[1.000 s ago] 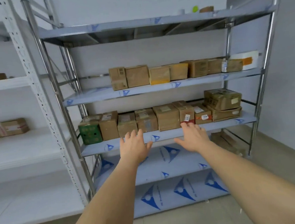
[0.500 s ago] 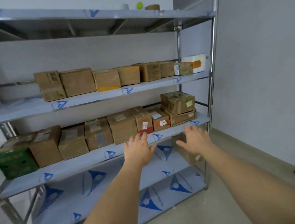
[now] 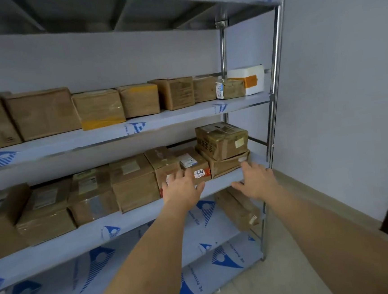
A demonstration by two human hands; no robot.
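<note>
Fingers (image 3: 178, 175) on both hands spread, holding nothing. Left hand (image 3: 181, 191) is at the front-left corner of the 5006-label box (image 3: 199, 162) on the middle shelf (image 3: 217, 188), contact unclear. Right hand (image 3: 258, 181) is right of that box, by the stacked boxes (image 3: 223, 149). Reach only: grip and lift not yet done.

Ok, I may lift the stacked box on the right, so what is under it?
A flatter box lies under the top box, resting on the shelf. Its top face is covered, so nothing there can be checked.
</note>
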